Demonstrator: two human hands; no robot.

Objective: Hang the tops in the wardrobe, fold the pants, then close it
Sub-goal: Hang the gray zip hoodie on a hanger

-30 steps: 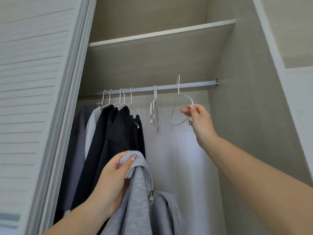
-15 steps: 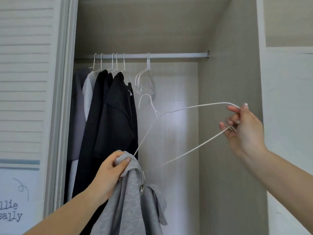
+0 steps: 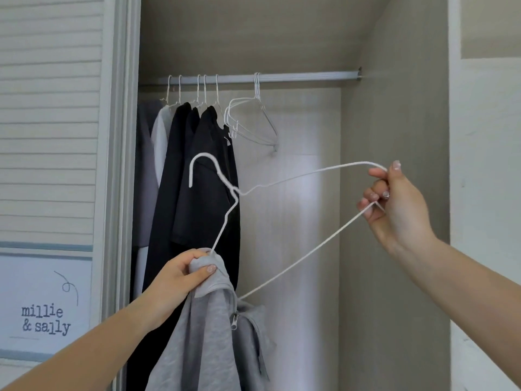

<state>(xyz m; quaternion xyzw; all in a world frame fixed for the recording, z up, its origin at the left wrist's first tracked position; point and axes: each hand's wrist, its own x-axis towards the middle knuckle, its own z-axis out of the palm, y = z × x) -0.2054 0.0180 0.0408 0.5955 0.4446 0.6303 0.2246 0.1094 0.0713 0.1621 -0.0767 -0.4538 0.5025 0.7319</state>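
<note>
Left hand (image 3: 180, 280) fingers bunch grey hoodie (image 3: 208, 334) collar; right hand (image 3: 394, 204) fingers pinch wire hanger (image 3: 282, 182) end. Feed far hanger arm into shoulder beneath left fingers (keep collar spread).

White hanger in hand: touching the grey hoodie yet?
Touching. Head view shows the white hanger's lower end tucked into the grey hoodie's collar, gripped by the left hand.
</note>
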